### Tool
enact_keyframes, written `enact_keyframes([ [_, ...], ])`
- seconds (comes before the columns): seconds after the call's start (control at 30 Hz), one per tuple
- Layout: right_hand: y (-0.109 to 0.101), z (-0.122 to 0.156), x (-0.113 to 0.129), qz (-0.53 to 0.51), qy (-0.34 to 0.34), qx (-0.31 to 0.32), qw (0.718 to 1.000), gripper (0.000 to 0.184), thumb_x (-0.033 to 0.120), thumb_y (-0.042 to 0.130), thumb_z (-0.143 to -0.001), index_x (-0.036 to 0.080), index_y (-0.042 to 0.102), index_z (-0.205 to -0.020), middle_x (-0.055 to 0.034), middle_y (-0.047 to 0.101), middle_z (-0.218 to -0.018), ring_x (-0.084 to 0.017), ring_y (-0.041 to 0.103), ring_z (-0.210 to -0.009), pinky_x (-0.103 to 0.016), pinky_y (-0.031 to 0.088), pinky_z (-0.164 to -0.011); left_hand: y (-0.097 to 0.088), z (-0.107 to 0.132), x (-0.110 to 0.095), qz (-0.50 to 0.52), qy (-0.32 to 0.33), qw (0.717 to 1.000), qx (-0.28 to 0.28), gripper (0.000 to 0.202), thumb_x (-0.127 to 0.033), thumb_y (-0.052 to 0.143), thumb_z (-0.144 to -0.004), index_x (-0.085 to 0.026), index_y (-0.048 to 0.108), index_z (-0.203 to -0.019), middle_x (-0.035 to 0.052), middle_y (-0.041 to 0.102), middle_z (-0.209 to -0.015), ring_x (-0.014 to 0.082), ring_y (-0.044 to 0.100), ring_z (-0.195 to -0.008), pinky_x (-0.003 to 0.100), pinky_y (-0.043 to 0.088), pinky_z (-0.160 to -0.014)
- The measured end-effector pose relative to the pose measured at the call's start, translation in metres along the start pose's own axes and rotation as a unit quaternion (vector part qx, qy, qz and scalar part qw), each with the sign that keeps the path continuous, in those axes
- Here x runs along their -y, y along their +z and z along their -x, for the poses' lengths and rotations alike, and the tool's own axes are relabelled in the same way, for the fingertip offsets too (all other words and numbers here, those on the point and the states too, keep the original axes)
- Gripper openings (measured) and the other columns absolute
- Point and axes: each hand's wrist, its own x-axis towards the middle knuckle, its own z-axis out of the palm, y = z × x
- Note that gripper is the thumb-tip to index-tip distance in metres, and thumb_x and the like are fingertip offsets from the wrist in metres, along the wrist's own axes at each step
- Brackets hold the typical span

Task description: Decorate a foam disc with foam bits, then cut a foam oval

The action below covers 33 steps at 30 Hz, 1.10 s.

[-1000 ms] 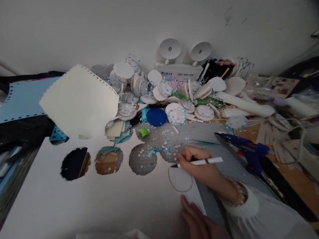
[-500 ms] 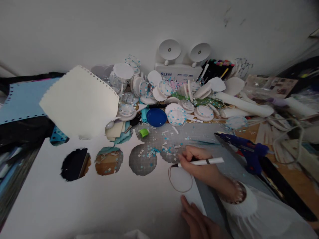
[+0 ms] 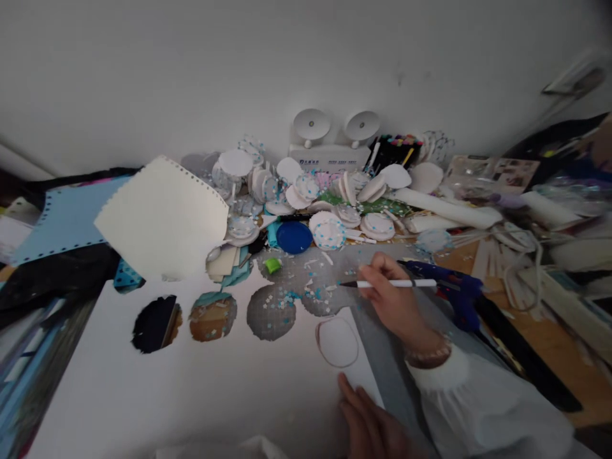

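Note:
My right hand (image 3: 396, 299) is closed round a white pen (image 3: 404, 284) with a dark tip, held level above the grey cutting mat (image 3: 329, 268), right of and above a drawn circle (image 3: 337, 342). That circle is traced on a large white foam sheet (image 3: 191, 395) which has several round holes (image 3: 271, 312) cut along its far edge. My left hand (image 3: 373, 424) lies flat on the sheet's near right corner, fingers stretched out, just below the circle.
A heap of white discs (image 3: 329, 231) with blue flecks, a blue lid (image 3: 293, 237) and a green cap (image 3: 273, 265) lie beyond the mat. A blue glue gun (image 3: 452, 287) rests at the right. Cream (image 3: 165, 217) and blue (image 3: 67, 217) perforated sheets lie at the left. Marker pens (image 3: 396, 145) stand by the wall.
My right hand has lifted the pen off the drawn circle and moved it up and to the right. The view has tipped upward slightly. My left hand stays on the sheet.

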Motion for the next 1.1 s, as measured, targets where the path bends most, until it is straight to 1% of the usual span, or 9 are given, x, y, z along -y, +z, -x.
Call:
enact_keyframes([
  [0.17, 0.008, -0.002, -0.011, -0.089, 0.012, 0.006, 0.996, 0.028, 0.044, 0.065, -0.081, 0.023, 0.047, -0.072, 0.0071, 0.041, -0.058, -0.010, 0.036, -0.047, -0.024, 0.028, -0.044, -0.004, 0.003, 0.001, 0.168, -0.092, 0.981, -0.001, 0.024, -0.033, 0.056, -0.080, -0.018, 0.047, -0.064, 0.0050, 0.073, -0.076, 0.0266, 0.073, -0.069, 0.032, 0.053, -0.058],
  [0.3, 0.008, -0.001, -0.006, -0.125, 0.006, 0.020, 0.992, 0.024, 0.042, 0.067, -0.080, 0.021, 0.056, -0.075, 0.0046, 0.052, -0.060, -0.011, 0.046, -0.053, -0.024, 0.034, -0.050, -0.005, 0.009, 0.036, 0.290, -0.089, 0.953, 0.004, 0.020, -0.031, 0.061, -0.079, -0.019, 0.050, -0.068, 0.0048, 0.072, -0.078, 0.0261, 0.072, -0.079, 0.027, 0.048, -0.053],
  [0.37, 0.005, 0.004, 0.006, -0.144, 0.003, 0.013, 0.990, 0.027, 0.044, 0.063, -0.083, 0.022, 0.053, -0.072, 0.0053, 0.050, -0.057, -0.011, 0.044, -0.050, -0.025, 0.033, -0.048, -0.012, 0.013, 0.065, 0.393, -0.103, 0.909, 0.090, 0.013, -0.027, 0.062, -0.081, -0.020, 0.053, -0.073, 0.0005, 0.069, -0.073, 0.0201, 0.071, -0.078, 0.024, 0.048, -0.053],
  [0.47, -0.003, 0.025, 0.031, -0.160, -0.005, -0.002, 0.987, 0.038, 0.045, 0.059, -0.086, 0.024, 0.041, -0.060, 0.0068, 0.040, -0.050, -0.011, 0.036, -0.045, -0.025, 0.028, -0.045, -0.031, 0.018, 0.107, 0.507, -0.206, 0.801, 0.244, 0.002, -0.020, 0.055, -0.086, -0.019, 0.056, -0.084, -0.0007, 0.070, -0.081, 0.0130, 0.066, -0.067, 0.021, 0.046, -0.056],
  [0.57, -0.010, 0.057, 0.054, -0.165, -0.011, 0.011, 0.986, 0.043, 0.043, 0.061, -0.085, 0.024, 0.038, -0.055, 0.0064, 0.037, -0.047, -0.012, 0.033, -0.044, -0.026, 0.028, -0.044, -0.047, 0.023, 0.132, 0.570, -0.281, 0.729, 0.255, 0.016, -0.025, 0.045, -0.093, -0.019, 0.056, -0.082, 0.0003, 0.067, -0.079, 0.0129, 0.064, -0.071, 0.020, 0.044, -0.061],
  [0.67, -0.013, 0.089, 0.069, -0.150, -0.001, 0.023, 0.988, 0.044, 0.043, 0.061, -0.086, 0.023, 0.035, -0.055, 0.0062, 0.035, -0.049, -0.012, 0.031, -0.045, -0.026, 0.026, -0.043, -0.056, 0.028, 0.136, 0.608, -0.293, 0.700, 0.235, 0.029, -0.036, 0.039, -0.096, -0.019, 0.057, -0.081, 0.0020, 0.066, -0.078, 0.0144, 0.063, -0.072, 0.021, 0.043, -0.063],
  [0.9, -0.007, 0.120, 0.102, -0.049, -0.009, 0.052, 0.997, 0.046, 0.042, 0.058, -0.084, 0.023, 0.028, -0.054, 0.0066, 0.030, -0.051, -0.010, 0.027, -0.046, -0.023, 0.023, -0.041, -0.073, 0.033, 0.132, 0.643, -0.261, 0.694, 0.190, 0.049, -0.053, 0.029, -0.096, -0.017, 0.059, -0.083, 0.0037, 0.066, -0.076, 0.0143, 0.061, -0.069, 0.022, 0.043, -0.062],
  [1.0, -0.002, 0.123, 0.112, -0.008, -0.024, 0.068, 0.997, 0.044, 0.036, 0.056, -0.084, 0.023, 0.026, -0.054, 0.0066, 0.029, -0.051, -0.010, 0.027, -0.046, -0.022, 0.023, -0.041, -0.081, 0.033, 0.134, 0.632, -0.247, 0.717, 0.163, 0.045, -0.051, 0.030, -0.097, -0.018, 0.058, -0.083, 0.0023, 0.066, -0.075, 0.0122, 0.061, -0.065, 0.020, 0.041, -0.058],
  [1.1, 0.007, 0.129, 0.113, 0.021, -0.036, 0.093, 0.995, 0.040, 0.032, 0.053, -0.083, 0.023, 0.027, -0.054, 0.0064, 0.030, -0.051, -0.010, 0.028, -0.046, -0.022, 0.024, -0.041, -0.086, 0.034, 0.133, 0.591, -0.211, 0.766, 0.142, 0.046, -0.049, 0.027, -0.098, -0.018, 0.056, -0.080, 0.0016, 0.066, -0.073, 0.0117, 0.060, -0.061, 0.021, 0.039, -0.055],
])
